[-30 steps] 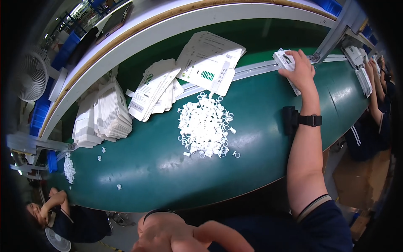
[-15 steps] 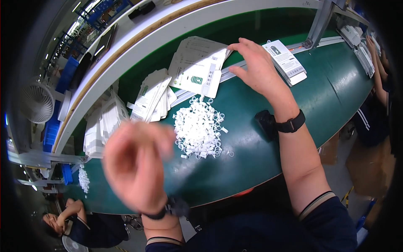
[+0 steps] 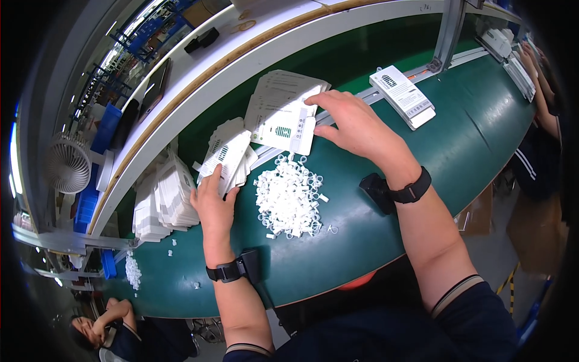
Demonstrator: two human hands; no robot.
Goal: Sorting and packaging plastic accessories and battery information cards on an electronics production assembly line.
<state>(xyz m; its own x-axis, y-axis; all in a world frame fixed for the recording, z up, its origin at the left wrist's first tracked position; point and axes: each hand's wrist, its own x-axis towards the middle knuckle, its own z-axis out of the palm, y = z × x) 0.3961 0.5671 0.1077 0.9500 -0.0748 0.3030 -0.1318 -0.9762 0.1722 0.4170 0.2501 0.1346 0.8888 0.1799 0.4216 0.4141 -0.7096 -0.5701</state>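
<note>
My left hand (image 3: 215, 208) reaches to a fanned stack of flat white printed cartons (image 3: 224, 154), fingers stretched and fingertips at its lower edge. Thumb and fingers stand apart. My right hand (image 3: 359, 123) is at the right edge of a larger stack of flat white cartons (image 3: 280, 111). Its index finger touches that edge, and the thumb is spread lower down, so it holds nothing. Between the hands and nearer to me lies a heap of small white plastic rings (image 3: 289, 196). Both wrists wear black straps with small black devices.
More white cartons (image 3: 166, 196) stand stacked at the left. A white box pile (image 3: 403, 96) lies at the right. Farther left are a small white heap (image 3: 132, 271) and a fan (image 3: 69, 163). A shelf (image 3: 241, 45) edges the green table (image 3: 362, 241). Other people sit at both ends.
My left hand has come down and away from the camera to the fanned cartons. My right hand has moved slightly left and down along the larger stack's edge.
</note>
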